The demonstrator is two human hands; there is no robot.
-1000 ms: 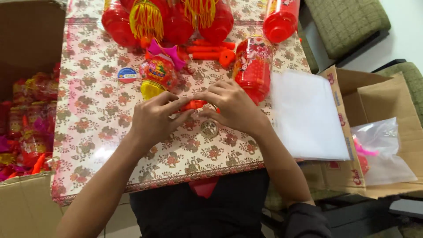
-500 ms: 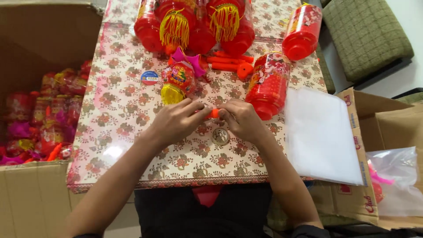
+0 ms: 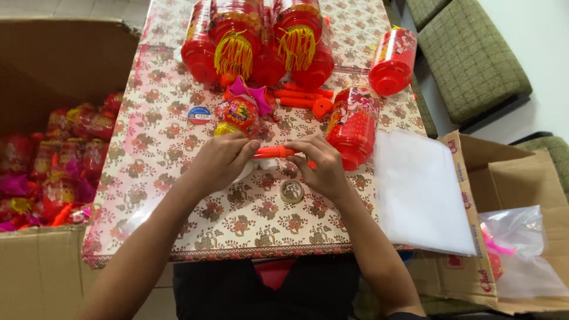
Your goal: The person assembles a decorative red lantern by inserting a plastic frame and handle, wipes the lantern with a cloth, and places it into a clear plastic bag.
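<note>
- We pinch a thin orange plastic stick (image 3: 274, 152) between our left hand (image 3: 222, 159) and right hand (image 3: 320, 163), mid-table.
- A round blue-and-red sticker (image 3: 199, 114) lies toward the floral-clothed table's (image 3: 154, 195) left edge.
- Clear plastic bags (image 3: 418, 192) overhang its right edge.

1. We have one view only, from a camera on the person's head.
2. It looks steeply down and forward over the floral-patterned tabletop (image 3: 178, 195), with the person's body at the bottom edge.
3. It sits near: both forearms fill the lower middle.
4. A brown cardboard box (image 3: 35, 272) lies at the left edge, green cushioned chairs (image 3: 474, 65) at the upper right.
</note>
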